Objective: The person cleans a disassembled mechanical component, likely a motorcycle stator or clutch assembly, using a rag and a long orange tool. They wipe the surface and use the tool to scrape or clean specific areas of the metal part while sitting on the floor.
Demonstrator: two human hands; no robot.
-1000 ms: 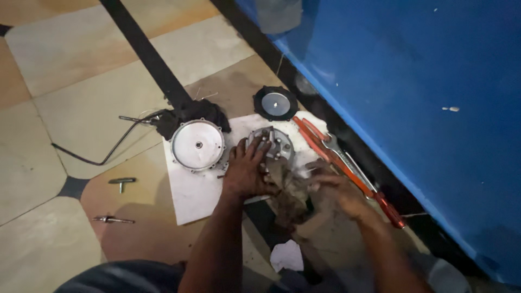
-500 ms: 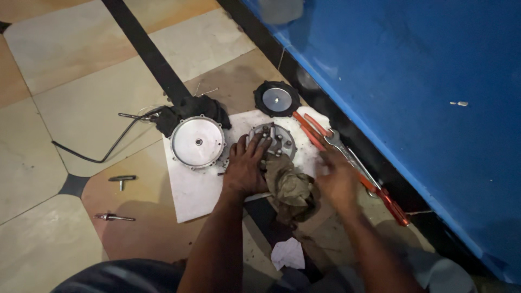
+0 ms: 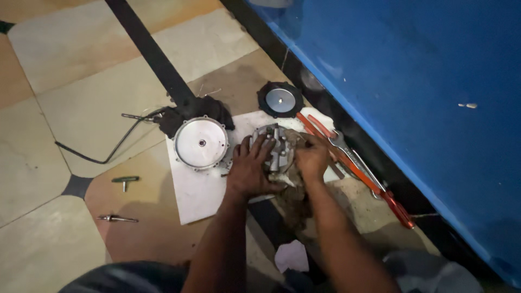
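Both my hands are down on the grey cast-metal housing (image 3: 275,147), which sits on the white sheet (image 3: 196,196) right under my fingers. My left hand (image 3: 251,168) lies spread over its near-left side, fingers pressing on top rather than wrapped round it. My right hand (image 3: 312,158) is bunched at its right edge, and from here I can't tell whether those fingers pinch anything; the knuckles hide them. A dirty rag (image 3: 293,198) trails toward me from under both wrists, its shape lost in shadow. Just left of my left hand lies the round silver cover plate (image 3: 201,144), with a black lump (image 3: 191,111) behind it, too dark to identify. Beyond my fingertips sits a black diaphragm disc (image 3: 280,100). Right of my right hand, orange-handled pliers (image 3: 353,165) and a spanner (image 3: 347,149) run along the blue wall (image 3: 412,81).
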